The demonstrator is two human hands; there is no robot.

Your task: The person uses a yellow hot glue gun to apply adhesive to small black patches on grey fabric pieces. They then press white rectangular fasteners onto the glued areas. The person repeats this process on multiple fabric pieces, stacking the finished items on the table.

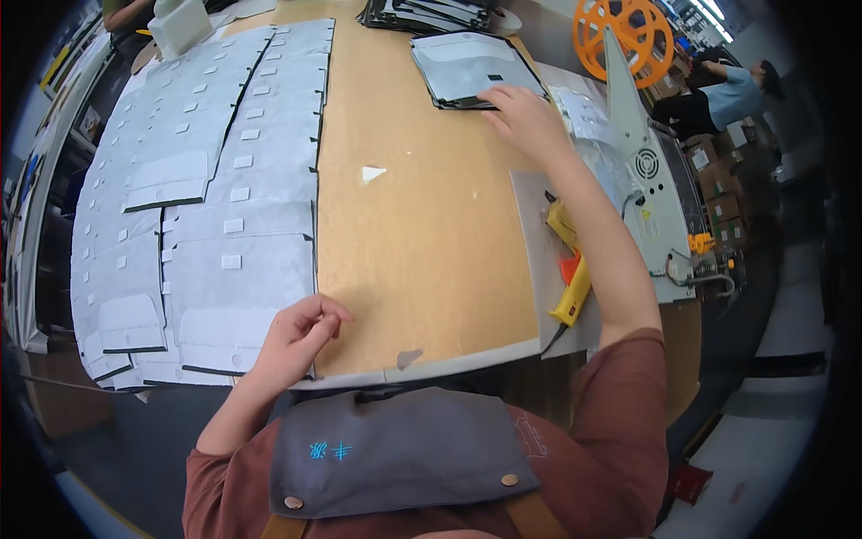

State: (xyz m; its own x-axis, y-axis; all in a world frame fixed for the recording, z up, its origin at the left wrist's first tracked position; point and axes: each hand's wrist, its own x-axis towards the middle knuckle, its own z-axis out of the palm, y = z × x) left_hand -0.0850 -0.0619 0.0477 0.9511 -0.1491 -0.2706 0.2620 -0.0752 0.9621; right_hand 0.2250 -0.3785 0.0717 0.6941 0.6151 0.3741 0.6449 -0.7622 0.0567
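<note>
My right hand point(525, 121) reaches out to a stack of grey-white fabric panels with black edging point(476, 67) at the far right of the table. Its fingertips lie on the near edge of the top panel, beside a small black patch, with the thumb apart from them. Close to the table's front edge, my left hand point(301, 332) is loosely curled, thumb against the bent fingers, and nothing shows in it. Beside it, overlapping rows of similar white panels point(242, 296) cover the table's left side, dotted with small white rectangular patches.
Under my right forearm, a yellow hand tool with a cord point(573, 292) lies on a grey board point(530, 234). A pale machine with an orange reel point(624, 40) stands at the right. More dark panels point(422, 13) and a white jug point(181, 27) are at the far side. Another person point(732, 94) is beyond.
</note>
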